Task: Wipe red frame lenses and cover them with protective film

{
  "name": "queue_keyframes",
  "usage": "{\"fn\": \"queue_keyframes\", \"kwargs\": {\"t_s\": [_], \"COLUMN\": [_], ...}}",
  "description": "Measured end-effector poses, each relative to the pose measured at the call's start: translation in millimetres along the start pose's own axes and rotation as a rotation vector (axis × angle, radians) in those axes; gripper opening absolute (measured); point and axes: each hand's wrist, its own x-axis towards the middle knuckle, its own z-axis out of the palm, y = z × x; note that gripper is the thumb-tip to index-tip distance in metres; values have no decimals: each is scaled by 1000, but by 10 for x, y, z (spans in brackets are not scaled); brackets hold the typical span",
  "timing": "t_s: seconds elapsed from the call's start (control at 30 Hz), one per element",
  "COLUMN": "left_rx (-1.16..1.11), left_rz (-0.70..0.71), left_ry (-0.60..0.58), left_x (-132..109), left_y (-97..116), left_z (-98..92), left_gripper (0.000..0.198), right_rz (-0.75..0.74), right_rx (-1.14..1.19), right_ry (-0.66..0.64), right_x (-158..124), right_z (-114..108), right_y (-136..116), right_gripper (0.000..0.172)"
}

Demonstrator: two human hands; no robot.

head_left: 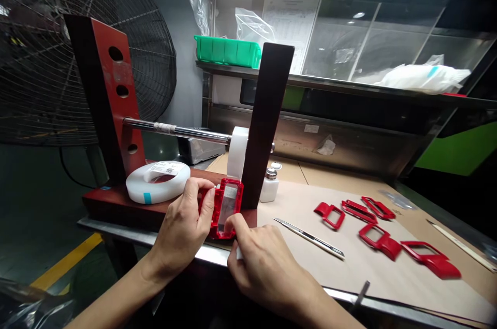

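Note:
My left hand (pixel 186 217) pinches the left side of a red plastic frame (pixel 238 199). At the frame's lower right edge is my right hand (pixel 262 256), its fingers curled and pressed together at the end of a strip of clear film (pixel 228 204). The film runs over the frame's opening, up to a white roll (pixel 237 150) on a metal rod (pixel 186 132). That rod spans a dark red wooden stand (pixel 272 106). Left of my left hand, a larger film roll (pixel 155 191) lies on the stand's base.
Several red frames (pixel 378 241) lie on brown paper at the right, near a slim cutter knife (pixel 310 238). A white bottle (pixel 269 187) stands behind the stand's right post. A green bin (pixel 227 52) sits on the shelf; a big fan (pixel 128 33) is at the left.

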Motion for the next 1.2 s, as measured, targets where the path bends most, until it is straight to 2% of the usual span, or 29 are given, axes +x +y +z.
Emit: {"fn": "queue_keyframes", "kwargs": {"t_s": [0.1, 0.2, 0.27, 0.33, 0.4, 0.47, 0.67, 0.9, 1.03, 1.2], "left_rx": [3, 15, 30, 33, 33, 35, -24, -52, -59, -181], "left_rz": [9, 17, 10, 2, -1, -4, 49, -115, -130, -191], "left_ry": [11, 20, 28, 27, 31, 34, 14, -23, -52, -65], "left_x": [-4, -3, 2, 9, 13, 12, -16, 11, 20, 25], "left_y": [-20, -25, -19, -7, 7, 18, -3, 35, 52, 38], "left_z": [9, 12, 8, -1, -14, -28, -33, -5, -4, 5], "left_gripper": [15, 14, 14, 14, 13, 11, 10, 13, 15, 17], "right_rz": [3, -26, -50, -52, -34, -27, -36, -40, -8, 18], "right_rx": [-45, -11, 6, -57, -177, -278, -398, -359, -381, -355], "right_ry": [-13, 30, 97, 140, 129, 103, 45, 54, 26, 12], "right_x": [14, 5, 2, 12, 35, 62, 104, 125, 118, 155], "right_z": [-26, -40, -49, -62, -73, -77, -68, 27, 74, 33], "right_y": [-3, 17, 41, 68, 94, 110, 55, 76, 77, 53], "right_gripper": [21, 20, 32, 53, 70, 76, 75, 75, 78, 83]}}
